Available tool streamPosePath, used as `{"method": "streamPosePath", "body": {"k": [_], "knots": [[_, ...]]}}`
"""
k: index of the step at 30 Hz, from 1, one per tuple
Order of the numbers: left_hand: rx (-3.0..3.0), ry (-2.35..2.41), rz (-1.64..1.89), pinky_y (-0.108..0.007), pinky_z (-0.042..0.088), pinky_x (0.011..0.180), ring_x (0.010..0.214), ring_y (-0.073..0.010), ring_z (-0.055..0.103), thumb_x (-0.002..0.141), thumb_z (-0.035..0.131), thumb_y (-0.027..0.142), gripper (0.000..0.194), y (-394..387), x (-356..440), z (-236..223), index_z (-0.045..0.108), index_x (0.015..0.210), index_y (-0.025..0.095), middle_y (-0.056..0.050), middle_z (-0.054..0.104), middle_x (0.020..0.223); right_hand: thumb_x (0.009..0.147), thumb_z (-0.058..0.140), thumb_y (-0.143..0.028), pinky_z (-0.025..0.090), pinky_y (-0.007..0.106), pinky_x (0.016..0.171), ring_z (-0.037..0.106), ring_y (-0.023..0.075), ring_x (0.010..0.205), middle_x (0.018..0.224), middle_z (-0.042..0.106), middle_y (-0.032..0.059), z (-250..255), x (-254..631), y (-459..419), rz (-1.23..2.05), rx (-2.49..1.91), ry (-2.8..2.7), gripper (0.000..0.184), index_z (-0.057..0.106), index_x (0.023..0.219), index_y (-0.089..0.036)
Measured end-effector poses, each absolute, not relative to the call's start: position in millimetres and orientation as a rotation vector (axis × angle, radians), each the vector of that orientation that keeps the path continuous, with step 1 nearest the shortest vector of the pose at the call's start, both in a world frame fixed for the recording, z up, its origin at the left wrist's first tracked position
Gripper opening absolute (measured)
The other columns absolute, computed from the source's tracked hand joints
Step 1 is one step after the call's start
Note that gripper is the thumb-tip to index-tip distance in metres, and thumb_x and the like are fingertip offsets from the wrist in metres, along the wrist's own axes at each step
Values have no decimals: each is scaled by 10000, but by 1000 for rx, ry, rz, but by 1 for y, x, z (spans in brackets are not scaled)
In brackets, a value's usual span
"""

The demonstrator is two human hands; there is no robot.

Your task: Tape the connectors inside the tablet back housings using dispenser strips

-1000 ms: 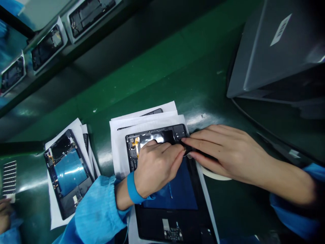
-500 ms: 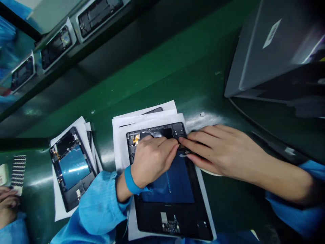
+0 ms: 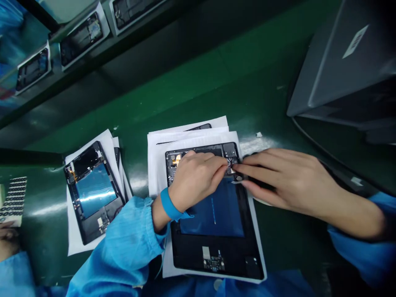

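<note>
Green workbench [image 3: 198, 103] runs beneath everything, and from where I stand an opened tablet [image 3: 221, 206] lies flat on it, on white sheets [image 3: 157, 181] right before the worker; I take it as my clock's centre. Paper sits under it and between the pieces stacked below, probably so that no casing rubs another. At nine o'clock a second opened tablet [image 3: 95, 189] rests on its own papered stack, insides up, perhaps for easy reach. Off at ten to eleven, tablet shells [image 3: 81, 40] line a raised rail, each on paper. Both hands meet at the tablet's one o'clock corner. With a blue band round its wrist, the left hand [image 3: 199, 173] curls inward, thumb and forefinger drawn together; their tips hide whatever may lie between, so I cannot tell. From three o'clock the right hand [image 3: 284, 177] stretches its fingers close side by side, tips on the frame, seemingly steadying that corner, while its thumb stands apart, by a small pale tab [image 3: 237, 182]. Far out at nine, a co-worker's hand [image 3: 8, 239] touches a sheet of dark rings [image 3: 15, 198].
</note>
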State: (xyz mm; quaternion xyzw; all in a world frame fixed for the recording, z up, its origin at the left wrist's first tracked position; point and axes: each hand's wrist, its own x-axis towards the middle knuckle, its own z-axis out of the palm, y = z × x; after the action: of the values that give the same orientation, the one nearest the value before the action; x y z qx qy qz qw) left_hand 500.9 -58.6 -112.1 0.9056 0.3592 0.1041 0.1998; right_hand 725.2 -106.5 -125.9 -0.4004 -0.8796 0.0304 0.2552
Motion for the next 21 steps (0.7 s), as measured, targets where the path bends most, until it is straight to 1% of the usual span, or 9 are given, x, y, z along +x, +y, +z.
{"method": "streamPosePath", "body": {"k": [1,3,6,8,11,16,21], "knots": [[2534,1004,292,-319,341,675,731,-172,640,1040,497,272,238,-59,501,-113,702,940,204,4,678,746,961,612,-230,518,307,739,673,181,853,1001,726,63,-124,725,-106,86,-1130,-2334,175,653,1121,-173],[2542,1004,302,-319,336,673,729,-175,644,1036,507,276,231,-59,501,-114,700,931,203,4,687,747,939,646,-193,506,271,664,688,157,814,997,738,65,-122,722,-104,-40,-1222,-2266,184,649,1119,-159],[2548,1006,312,-320,325,664,721,-175,644,1028,521,266,223,-58,500,-115,689,897,201,5,696,751,922,668,-208,451,287,544,657,140,658,922,746,49,-122,715,-100,-315,-1258,-2275,169,659,1076,-136],[2551,1003,311,-322,323,661,715,-176,645,1025,522,258,221,-58,500,-116,681,882,199,7,697,750,931,654,-215,443,282,539,630,123,608,876,742,26,-124,710,-99,-383,-1245,-2309,134,672,1043,-143],[2548,999,297,-328,335,674,727,-183,655,1026,513,263,220,-59,500,-115,675,894,195,1,701,760,939,641,-212,444,265,557,606,101,590,862,738,12,-126,704,-101,-424,-1268,-2336,100,688,1010,-161],[2552,1003,256,-336,348,687,746,-185,662,1032,499,272,227,-60,500,-114,671,906,197,-1,702,765,901,679,-177,433,289,551,603,124,592,863,738,41,-125,701,-104,-396,-1255,-2320,122,674,1011,-124],[2550,996,259,-334,357,686,740,-180,659,1035,485,269,241,-60,501,-114,671,901,196,0,698,761,921,645,-192,427,297,530,592,124,573,860,740,13,-127,701,-105,-447,-1303,-2318,125,689,1038,-185]]}}
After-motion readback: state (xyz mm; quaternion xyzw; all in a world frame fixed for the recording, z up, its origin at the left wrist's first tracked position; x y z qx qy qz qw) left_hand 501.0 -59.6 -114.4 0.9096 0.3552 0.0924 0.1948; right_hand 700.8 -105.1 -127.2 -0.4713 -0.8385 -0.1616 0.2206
